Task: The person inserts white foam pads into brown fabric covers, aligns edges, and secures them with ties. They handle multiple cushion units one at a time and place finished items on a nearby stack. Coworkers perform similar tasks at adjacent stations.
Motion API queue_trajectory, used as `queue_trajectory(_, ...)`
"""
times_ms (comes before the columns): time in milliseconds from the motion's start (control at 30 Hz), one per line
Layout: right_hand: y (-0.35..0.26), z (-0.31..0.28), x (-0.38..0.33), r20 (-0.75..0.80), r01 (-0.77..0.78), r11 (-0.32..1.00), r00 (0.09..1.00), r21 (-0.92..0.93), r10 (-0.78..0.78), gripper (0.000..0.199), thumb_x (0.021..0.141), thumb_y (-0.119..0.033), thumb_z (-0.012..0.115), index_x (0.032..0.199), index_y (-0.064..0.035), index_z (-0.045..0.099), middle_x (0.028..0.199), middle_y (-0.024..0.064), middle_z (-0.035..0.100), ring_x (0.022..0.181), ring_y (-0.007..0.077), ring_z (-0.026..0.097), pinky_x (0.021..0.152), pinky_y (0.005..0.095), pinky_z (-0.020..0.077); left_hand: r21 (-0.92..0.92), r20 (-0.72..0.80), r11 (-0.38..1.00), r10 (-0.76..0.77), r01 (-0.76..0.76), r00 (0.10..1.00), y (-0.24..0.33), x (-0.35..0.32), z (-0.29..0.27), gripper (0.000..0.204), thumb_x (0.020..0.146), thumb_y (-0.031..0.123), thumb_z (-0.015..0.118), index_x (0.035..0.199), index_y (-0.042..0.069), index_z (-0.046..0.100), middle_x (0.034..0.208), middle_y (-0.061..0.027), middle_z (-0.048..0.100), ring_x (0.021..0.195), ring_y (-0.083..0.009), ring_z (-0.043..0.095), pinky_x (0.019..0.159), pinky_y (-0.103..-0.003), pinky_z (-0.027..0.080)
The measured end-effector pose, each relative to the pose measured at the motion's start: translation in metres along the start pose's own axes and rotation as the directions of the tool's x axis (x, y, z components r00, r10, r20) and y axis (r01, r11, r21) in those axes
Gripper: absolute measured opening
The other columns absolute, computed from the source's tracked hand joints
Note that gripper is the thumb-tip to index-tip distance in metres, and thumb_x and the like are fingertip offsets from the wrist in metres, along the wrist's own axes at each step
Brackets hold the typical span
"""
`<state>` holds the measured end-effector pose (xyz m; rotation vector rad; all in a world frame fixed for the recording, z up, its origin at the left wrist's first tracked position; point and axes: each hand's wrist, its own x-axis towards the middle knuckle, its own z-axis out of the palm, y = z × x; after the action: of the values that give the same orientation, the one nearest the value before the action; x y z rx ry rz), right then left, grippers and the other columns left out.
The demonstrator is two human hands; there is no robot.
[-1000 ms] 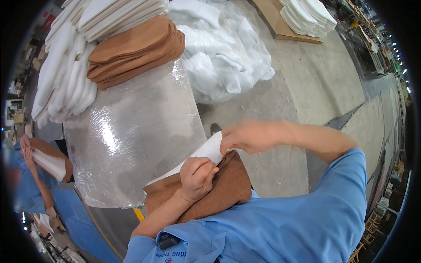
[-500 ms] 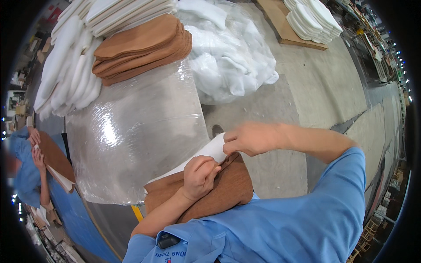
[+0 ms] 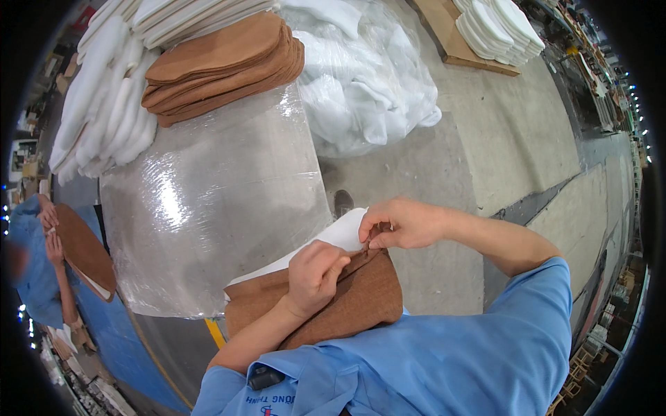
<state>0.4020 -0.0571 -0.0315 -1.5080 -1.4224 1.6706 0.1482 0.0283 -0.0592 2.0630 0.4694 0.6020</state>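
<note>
Room, left to right: co-worker (image 3: 35,270) in blue, beside a blue surface (image 3: 142,353); counter (image 3: 215,194), grey, under clear glossy film; yellow strip (image 3: 216,334) below its near edge; concrete floor (image 3: 520,132), pale, with darker bands, filling the middle and right; crowded racking (image 3: 596,83) along the far right rim. Items, counted left to right: one brown piece (image 3: 83,246) with white edging, in the co-worker's two hands; one heap of white pads (image 3: 104,104), bent over, number not countable; one stack of flat white pads (image 3: 201,21), cut by the upper edge; one brown stack (image 3: 222,55), several layers, at the counter's far end; one left hand (image 3: 316,277), fingers curled closed on the edge of the brown cover (image 3: 354,305); that cover, one, held against the wearer's front near the counter's close corner, one white insert (image 3: 298,256) showing past its edge; one dark shoe (image 3: 343,202) on the floor; one film-wrapped white bundle (image 3: 374,83); one right hand (image 3: 402,223), thumb and forefinger pinched together on the cover's right-hand edge; one brown board (image 3: 465,59) bearing layered white pieces (image 3: 496,31), uncounted.
</note>
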Motion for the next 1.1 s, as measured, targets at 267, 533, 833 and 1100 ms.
queue_trajectory(267,-0.035,0.007,0.011,0.107,-0.012,0.936,0.993,-0.351,0.053,0.02,0.09,-0.009,0.068,0.109,-0.0039,0.063,0.097,0.0157,0.071,0.087,0.0312,0.07,0.074,0.0436,0.0551,0.024,-0.039,0.995,-0.094,0.095,0.995,0.016,0.01,-0.009,0.007,0.09,0.01,0.075,0.09,0.005,0.071,0.076,-0.0105,0.061,0.068,-0.0312,0.059,0.062,-0.041,0.046)
queue_trajectory(533,-0.017,0.068,-0.004,-0.361,0.127,0.919,0.893,-0.373,-0.269,0.03,0.087,-0.005,0.07,0.113,-0.0074,0.056,0.094,0.0133,0.065,0.077,0.032,0.067,0.065,0.0429,0.0555,0.129,-0.027,0.969,0.216,-0.211,0.976,0.025,-0.023,-0.013,0.018,0.081,0.013,0.082,0.094,0.006,0.071,0.084,-0.0027,0.064,0.067,-0.0224,0.06,0.061,-0.036,0.044)
queue_trajectory(833,-0.028,0.033,-0.012,-0.025,-0.176,0.935,0.981,0.308,0.193,0.017,0.095,-0.006,0.07,0.112,-0.0042,0.066,0.094,0.0036,0.068,0.081,0.0107,0.063,0.071,0.0278,0.0533,0.069,-0.011,0.956,0.287,-0.286,0.958,0.021,-0.041,-0.018,0.022,0.08,0.013,0.084,0.096,0.006,0.07,0.089,-0.0013,0.067,0.071,-0.0189,0.064,0.064,-0.034,0.047)
queue_trajectory(1100,-0.064,0.027,-0.001,-0.055,-0.172,0.948,0.985,-0.269,0.164,0.016,0.087,-0.016,0.071,0.09,0.0003,0.072,0.083,0.0148,0.072,0.075,0.0248,0.07,0.068,0.0384,0.0553,0.076,-0.015,0.951,0.302,-0.3,0.953,0.02,-0.044,-0.022,0.023,0.077,0.012,0.085,0.095,0.004,0.073,0.089,-0.0051,0.067,0.071,-0.0215,0.064,0.064,-0.034,0.046)
